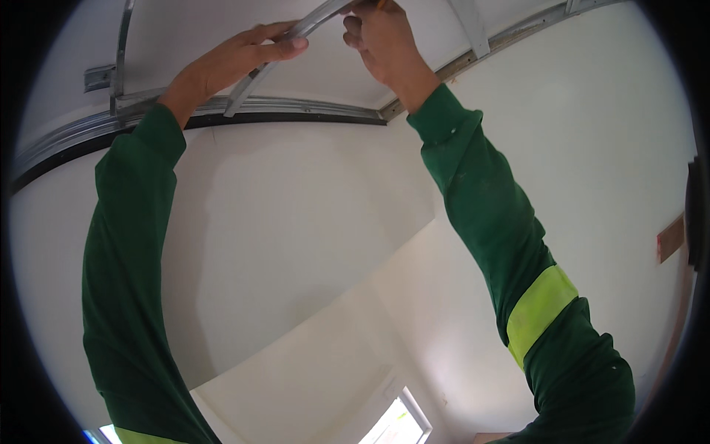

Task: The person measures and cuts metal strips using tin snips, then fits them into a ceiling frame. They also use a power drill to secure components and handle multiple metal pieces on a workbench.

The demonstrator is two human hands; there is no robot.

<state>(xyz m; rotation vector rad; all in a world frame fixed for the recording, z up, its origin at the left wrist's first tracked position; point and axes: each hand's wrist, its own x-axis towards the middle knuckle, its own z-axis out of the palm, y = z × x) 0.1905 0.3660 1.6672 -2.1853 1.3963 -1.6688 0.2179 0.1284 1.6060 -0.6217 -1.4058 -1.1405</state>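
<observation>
Both my arms, in dark green sleeves with yellow bands, reach up to a ceiling frame. My left hand wraps around a grey metal ceiling channel that runs diagonally from the wall track toward the top edge. My right hand is closed higher up on the same channel at the picture's top; a small orange bit shows at its fingertips, and I cannot tell what it is.
A metal wall track runs along the top of the white walls, with a dark strip beneath it. More metal framing hangs at the upper left and upper right. A window shows at the bottom.
</observation>
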